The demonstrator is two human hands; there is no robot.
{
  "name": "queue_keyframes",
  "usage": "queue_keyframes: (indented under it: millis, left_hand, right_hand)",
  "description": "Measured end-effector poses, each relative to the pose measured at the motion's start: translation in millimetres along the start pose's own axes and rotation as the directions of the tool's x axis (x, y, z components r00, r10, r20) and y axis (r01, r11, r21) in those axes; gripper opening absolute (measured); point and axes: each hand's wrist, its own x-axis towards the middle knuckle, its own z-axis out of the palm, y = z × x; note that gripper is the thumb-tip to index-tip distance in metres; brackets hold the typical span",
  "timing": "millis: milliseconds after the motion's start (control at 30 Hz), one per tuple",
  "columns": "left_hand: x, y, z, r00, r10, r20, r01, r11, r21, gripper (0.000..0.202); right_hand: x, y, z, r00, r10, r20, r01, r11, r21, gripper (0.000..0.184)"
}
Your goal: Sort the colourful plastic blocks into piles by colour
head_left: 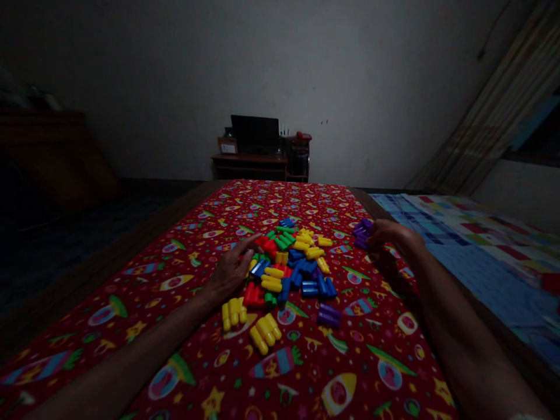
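A heap of coloured plastic toy blocks, each with rounded ribs, lies in the middle of the red patterned cloth. My left hand is at the heap's left side, fingers stretched apart over the edge. Its fingertips are close to some red blocks, and I see nothing held in it. To the right, my right hand bends down with curled fingers at a small group of purple blocks. Those fingers seem closed on the nearest purple block, though the fingertips are partly hidden.
Two yellow blocks and a purple block lie nearer to me on the cloth. A desk with a monitor stands at the far wall. Chequered bedding spreads along the right. The room is dim.
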Motion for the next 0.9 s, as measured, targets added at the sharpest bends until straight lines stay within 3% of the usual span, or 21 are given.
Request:
queue_keyframes:
  millis: [100,167,200,267,333,367,400,500,600,767,900]
  left_hand:
    - [0.0,-1.2,0.0,1.000,0.000,-0.001,0.000,1.000,0.021,0.046]
    - [0.2,-3.4,0.5,1.000,0.009,-0.006,-0.009,1.000,0.029,0.045]
    - [0.4,-4.6,1.0,1.000,0.015,-0.008,-0.015,0.999,0.029,0.045]
    - [0.6,-6.7,1.8,1.000,0.016,-0.010,-0.016,1.000,0.023,0.044]
    - [0.7,-8.0,2.3,1.000,0.012,-0.008,-0.012,1.000,0.017,0.044]
    - [0.6,-8.4,2.4,1.000,0.012,-0.008,-0.012,1.000,0.016,0.043]
    - [0.6,-8.8,2.4,1.000,0.017,-0.010,-0.016,1.000,0.016,0.043]
    - [0.5,-9.9,2.4,0.999,0.035,-0.018,-0.035,0.999,0.023,0.042]
    - [0.3,-10.1,2.3,1.000,0.030,-0.006,-0.030,0.999,0.035,0.042]
    - [-0.2,-6.4,1.5,0.999,0.033,-0.005,-0.033,0.998,0.047,0.040]
    - [-0.1,-4.1,0.9,1.000,0.029,0.001,-0.029,0.998,0.052,0.040]
  right_hand:
    - [-7.2,-13.7,-4.0,0.986,0.108,-0.130,-0.122,0.987,-0.102,0.016]
    - [-18.3,-32.2,-10.1,0.970,0.052,-0.239,-0.094,0.982,-0.167,0.021]
    - [-25.6,-43.9,-12.3,0.967,-0.036,-0.253,-0.013,0.981,-0.191,0.024]
    - [-42.0,-70.6,-12.2,0.945,-0.305,-0.116,0.284,0.944,-0.166,0.026]
    - [-57.8,-97.7,-4.8,0.829,-0.548,0.112,0.556,0.829,-0.060,0.026]
    - [-64.2,-109.8,1.1,0.775,-0.608,0.175,0.624,0.779,-0.060,0.024]
    - [-69.2,-120.0,8.0,0.752,-0.630,0.196,0.655,0.748,-0.107,0.022]
    - [-75.5,-138.1,29.5,0.788,-0.610,0.085,0.594,0.715,-0.369,0.024]
    - [-74.2,-142.1,45.8,0.794,-0.608,0.006,0.540,0.701,-0.466,0.034]
    - [-73.1,-142.3,50.5,0.780,-0.625,0.031,0.567,0.686,-0.456,0.033]
    - [-62.1,-121.3,24.0,0.775,-0.630,0.047,0.617,0.737,-0.277,0.031]
